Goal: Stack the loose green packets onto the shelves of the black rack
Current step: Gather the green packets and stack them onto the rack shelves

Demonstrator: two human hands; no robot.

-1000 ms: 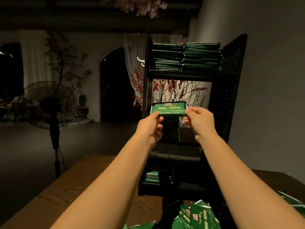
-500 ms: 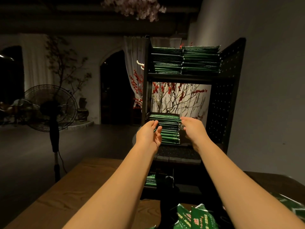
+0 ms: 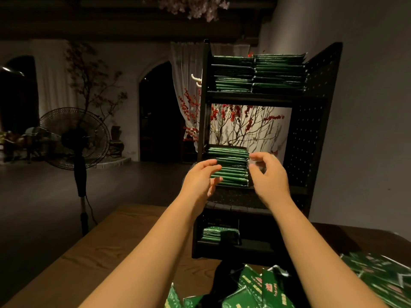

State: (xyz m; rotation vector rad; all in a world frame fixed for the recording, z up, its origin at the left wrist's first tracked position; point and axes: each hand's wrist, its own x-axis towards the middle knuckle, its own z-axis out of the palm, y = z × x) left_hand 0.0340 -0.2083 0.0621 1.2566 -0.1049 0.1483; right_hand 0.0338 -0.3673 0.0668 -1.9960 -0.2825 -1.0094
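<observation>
Green packets [image 3: 228,167] stand partly shelved on the black rack [image 3: 315,112], right of frame centre. Top shelf [image 3: 251,95]: two full stacks side by side, reaching close to the top of the rack. Middle shelf [image 3: 233,195]: one stack at its left side, at frame centre; the right part of that shelf holds nothing, and red-blossomed branches [image 3: 244,121] show through the gap above. Bottom shelf [image 3: 222,243]: one short stack [image 3: 215,233] at its left, lower centre of frame.

Left hand [image 3: 200,180] sits at the left edge of the middle stack, fingers loosely curled and grasping nothing; whether the fingertips touch the packets cannot be told. Right hand [image 3: 265,174] sits at the stack's right edge, fingers spread and relaxed, also empty. Both appear to be squaring or leaving the stack.

Outstanding: a heap of loose packets [image 3: 255,290] lies on the wooden table [image 3: 93,252] along the bottom edge of frame, with more [image 3: 382,276] at lower right.

Assessment: roughly half done. Room remains on the middle and bottom shelves.

Noted also: a standing fan [image 3: 74,138] at left of frame.
</observation>
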